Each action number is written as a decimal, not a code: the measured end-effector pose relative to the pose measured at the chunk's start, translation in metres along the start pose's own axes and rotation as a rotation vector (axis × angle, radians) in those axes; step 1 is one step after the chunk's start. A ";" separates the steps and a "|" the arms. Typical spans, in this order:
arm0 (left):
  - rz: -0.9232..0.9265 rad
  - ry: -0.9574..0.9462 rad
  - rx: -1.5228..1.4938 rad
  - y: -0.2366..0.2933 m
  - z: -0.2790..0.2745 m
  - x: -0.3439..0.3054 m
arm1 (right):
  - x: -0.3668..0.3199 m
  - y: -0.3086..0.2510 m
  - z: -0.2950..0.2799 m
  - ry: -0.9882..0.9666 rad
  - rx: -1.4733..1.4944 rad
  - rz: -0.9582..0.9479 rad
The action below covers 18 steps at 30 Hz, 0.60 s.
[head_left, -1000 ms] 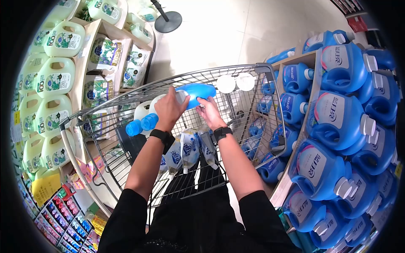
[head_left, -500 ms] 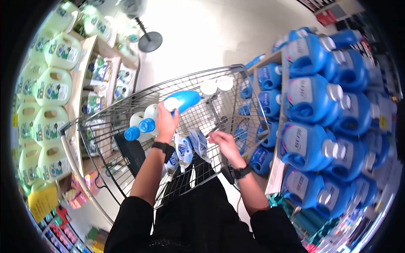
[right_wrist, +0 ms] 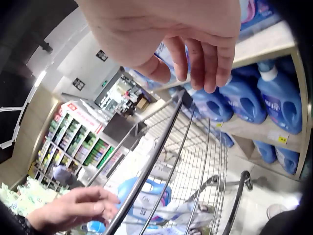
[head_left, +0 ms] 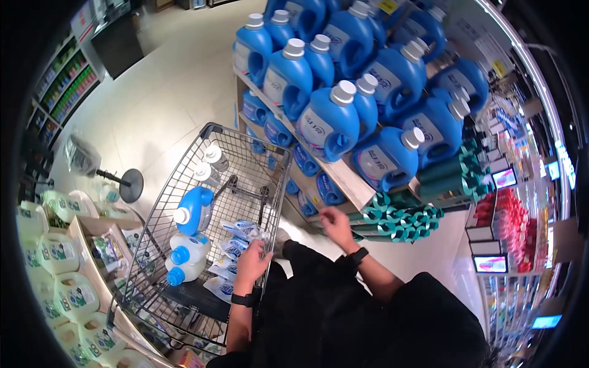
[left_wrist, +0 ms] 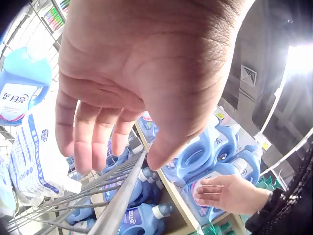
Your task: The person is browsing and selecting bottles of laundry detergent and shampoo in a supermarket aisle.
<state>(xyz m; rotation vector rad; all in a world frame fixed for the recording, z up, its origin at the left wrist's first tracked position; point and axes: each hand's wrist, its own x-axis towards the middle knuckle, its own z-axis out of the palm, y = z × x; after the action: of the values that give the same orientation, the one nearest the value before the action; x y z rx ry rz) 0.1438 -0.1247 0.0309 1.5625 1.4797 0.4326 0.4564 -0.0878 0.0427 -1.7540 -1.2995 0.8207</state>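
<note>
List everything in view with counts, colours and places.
cart: 1, grey, centre-left
large bottle: 1, blue, in cart
blue-capped bottles: 2, whitish, in cart
white-topped containers: 2, cart's far end
pouches: several, white-blue, in cart
blue jugs: many, shelves ahead
pale jugs: many, greenish, lower left
stand: 1, black, floor
curly goods: many, teal, by shelves
packs: many, red, right
wristbands: 2, black
left hand: 1, bare, cart's near side
right hand: 1, bare, right of cart

The blue bottle (head_left: 197, 210) has a white cap, and the cart's bags (head_left: 236, 248) are white printed with blue.
</note>
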 end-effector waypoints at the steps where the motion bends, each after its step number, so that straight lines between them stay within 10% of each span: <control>1: -0.003 0.027 -0.007 0.004 -0.003 -0.004 | 0.008 -0.020 -0.014 0.063 -0.037 -0.003; 11: -0.131 0.296 -0.081 -0.001 -0.002 -0.012 | 0.158 -0.033 -0.047 0.448 -0.108 -0.221; 18: -0.114 0.406 -0.116 0.032 0.012 -0.040 | 0.223 -0.006 -0.035 0.155 0.429 -0.147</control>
<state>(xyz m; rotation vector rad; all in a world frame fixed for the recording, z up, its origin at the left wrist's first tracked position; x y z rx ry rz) 0.1632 -0.1613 0.0624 1.3412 1.8039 0.7890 0.5427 0.1205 0.0552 -1.3385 -1.0440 0.7937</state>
